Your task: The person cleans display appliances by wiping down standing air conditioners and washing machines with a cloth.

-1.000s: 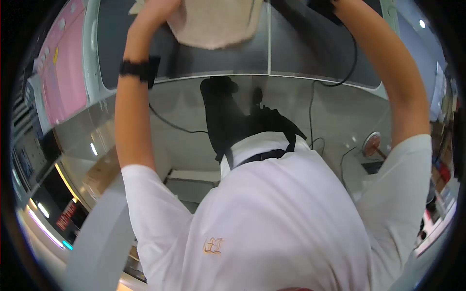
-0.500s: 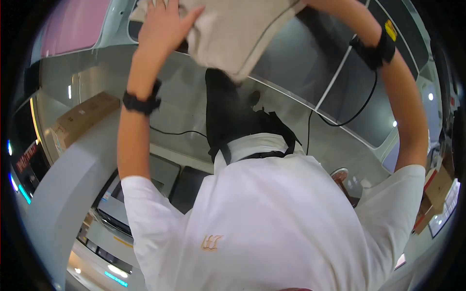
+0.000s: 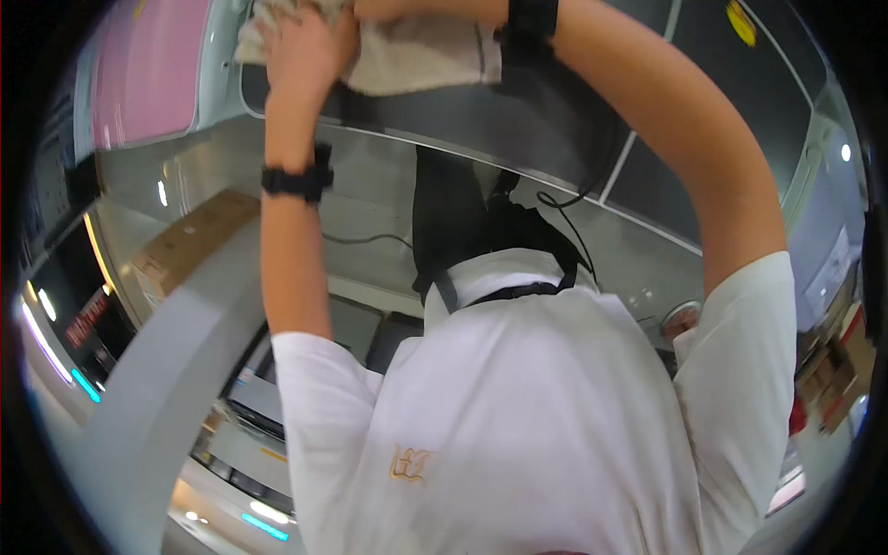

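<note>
A beige towel lies over the dark glossy panel at the top of the view, bunched at its left end. My left hand is on that bunched end, its fingers bent into the cloth. Right beside it, at the upper edge, my right hand is closed on the towel; part of it is cut off by the frame. A dark stripe runs down near the towel's right end. Each wrist wears a black band.
Left of the dark panel is a pink panel with a pale frame. A thin black cable hangs by the panel's near edge. A cardboard box stands at the left, and more boxes stand at the far right.
My right hand has swung left to beside my left hand. The towel, earlier hanging past the panel's near edge, has moved up and left and is more bunched.
</note>
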